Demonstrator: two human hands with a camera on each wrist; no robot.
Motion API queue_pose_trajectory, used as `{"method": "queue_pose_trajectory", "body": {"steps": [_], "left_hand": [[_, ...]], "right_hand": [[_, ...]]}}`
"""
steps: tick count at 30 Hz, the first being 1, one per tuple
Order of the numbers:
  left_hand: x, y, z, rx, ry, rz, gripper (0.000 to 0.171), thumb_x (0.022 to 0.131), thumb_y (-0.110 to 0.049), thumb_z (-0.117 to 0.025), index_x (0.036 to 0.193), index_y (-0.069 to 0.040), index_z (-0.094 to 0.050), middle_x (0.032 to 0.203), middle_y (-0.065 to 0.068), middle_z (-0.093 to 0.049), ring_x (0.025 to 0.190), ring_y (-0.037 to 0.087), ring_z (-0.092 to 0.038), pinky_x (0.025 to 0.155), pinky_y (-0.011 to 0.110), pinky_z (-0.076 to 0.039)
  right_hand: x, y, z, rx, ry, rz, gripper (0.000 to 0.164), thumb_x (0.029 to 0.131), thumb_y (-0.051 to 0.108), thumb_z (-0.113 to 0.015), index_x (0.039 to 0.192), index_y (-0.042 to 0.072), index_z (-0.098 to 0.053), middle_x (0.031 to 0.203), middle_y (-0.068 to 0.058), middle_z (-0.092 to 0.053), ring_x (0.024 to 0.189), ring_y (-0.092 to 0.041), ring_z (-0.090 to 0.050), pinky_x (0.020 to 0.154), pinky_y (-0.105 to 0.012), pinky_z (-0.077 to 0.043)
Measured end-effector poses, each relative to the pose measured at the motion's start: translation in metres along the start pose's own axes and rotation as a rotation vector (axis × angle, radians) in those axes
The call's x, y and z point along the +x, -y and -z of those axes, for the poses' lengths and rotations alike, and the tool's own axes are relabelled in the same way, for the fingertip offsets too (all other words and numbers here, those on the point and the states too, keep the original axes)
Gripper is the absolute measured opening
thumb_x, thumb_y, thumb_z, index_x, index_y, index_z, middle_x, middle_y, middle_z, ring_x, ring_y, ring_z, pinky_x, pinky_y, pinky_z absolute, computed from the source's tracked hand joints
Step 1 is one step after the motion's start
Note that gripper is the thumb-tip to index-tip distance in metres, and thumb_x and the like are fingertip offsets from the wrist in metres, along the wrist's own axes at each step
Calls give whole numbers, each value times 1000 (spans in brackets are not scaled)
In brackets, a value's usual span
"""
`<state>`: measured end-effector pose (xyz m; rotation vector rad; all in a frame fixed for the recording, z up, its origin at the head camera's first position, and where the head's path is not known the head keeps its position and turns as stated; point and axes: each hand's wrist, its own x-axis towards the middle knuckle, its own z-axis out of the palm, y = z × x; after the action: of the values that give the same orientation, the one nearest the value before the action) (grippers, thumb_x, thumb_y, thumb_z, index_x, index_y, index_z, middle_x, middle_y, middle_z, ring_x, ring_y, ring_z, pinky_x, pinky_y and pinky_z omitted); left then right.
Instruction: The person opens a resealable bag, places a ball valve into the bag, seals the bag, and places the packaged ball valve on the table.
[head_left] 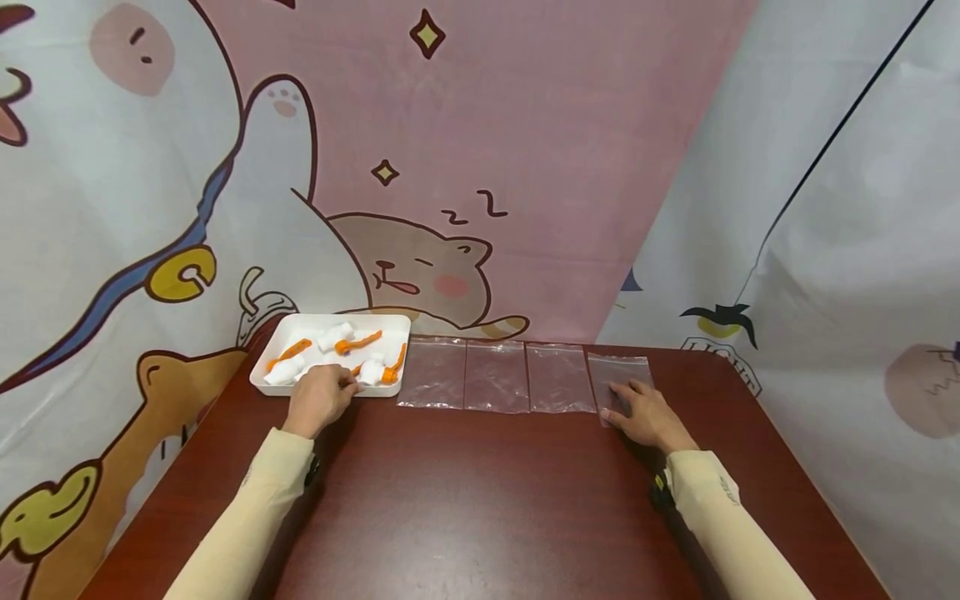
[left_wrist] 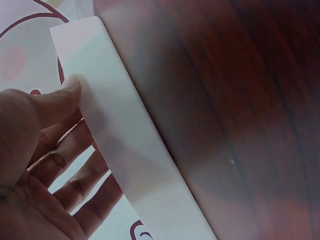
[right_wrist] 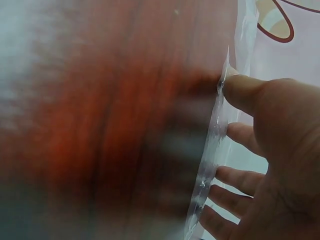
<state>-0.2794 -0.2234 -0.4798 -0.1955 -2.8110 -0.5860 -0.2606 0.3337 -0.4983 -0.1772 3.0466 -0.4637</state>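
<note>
A white tray (head_left: 273, 388) stands at the far left of the table, with white cotton-like wads (head_left: 334, 336) and several small orange handled pieces (head_left: 363, 341) in it; their exact kind is unclear. My left hand (head_left: 321, 402) reaches over the tray's front rim. In the left wrist view its thumb touches the rim, and its extended fingers show beyond the white wall (left_wrist: 125, 135), holding nothing visible. On the rightmost clear zip bag (head_left: 617, 367) rests my right hand (head_left: 647, 417). Its fingers are fairly straight and its thumb touches the bag's near edge (right_wrist: 214, 130).
More clear zip bags (head_left: 497, 379) lie flat in a row between the tray and the rightmost bag. The dark red-brown table (head_left: 465, 500) reaches back to a cartoon-printed cloth (head_left: 555, 167). Another cloth wall (head_left: 847, 292) rises along the right.
</note>
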Motion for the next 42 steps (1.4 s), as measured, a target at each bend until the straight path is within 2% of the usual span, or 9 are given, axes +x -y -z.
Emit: {"method": "queue_pose_trajectory", "body": {"steps": [16,22,26,35,42], "left_hand": [[1,1,-1,25,2,-5,13,87,-25,-80,82,-13,-79,81,7,-76,74,31,-69,62,47,-51],[1,0,0,23,15,-3,12,88,-24,-79,82,-13,-79,82,8,-76,74,30,-69,62,47,-51],[1,1,0,19,19,5,13,88,-24,-79,82,-13,-79,84,8,-76,75,31,-69,63,48,-51],[-1,2,2,18,-5,8,11,87,-24,-79,83,-14,-79,85,8,-77,76,32,-70,62,48,-51],[-1,2,-2,19,-2,11,11,88,-25,-80,82,-16,-78,85,7,-77,75,31,-70,63,48,-52]], "right_hand": [[-31,9,2,-38,17,20,71,95,41,-69,152,5,-47,155,-35,-37,139,-60,-35,106,-75,-37],[-30,7,11,-36,9,70,66,91,38,-76,142,1,-57,147,-36,-46,132,-60,-43,101,-71,-43],[-21,3,21,-1,-5,80,62,89,33,-77,137,-2,-60,142,-36,-50,129,-60,-45,102,-72,-42],[6,-12,42,142,13,-38,77,94,34,-72,150,-7,-40,147,-40,-40,129,-57,-46,103,-72,-42],[18,-25,46,253,85,-231,94,98,46,-62,154,-17,-19,150,-44,-35,134,-59,-43,106,-68,-44]]}}
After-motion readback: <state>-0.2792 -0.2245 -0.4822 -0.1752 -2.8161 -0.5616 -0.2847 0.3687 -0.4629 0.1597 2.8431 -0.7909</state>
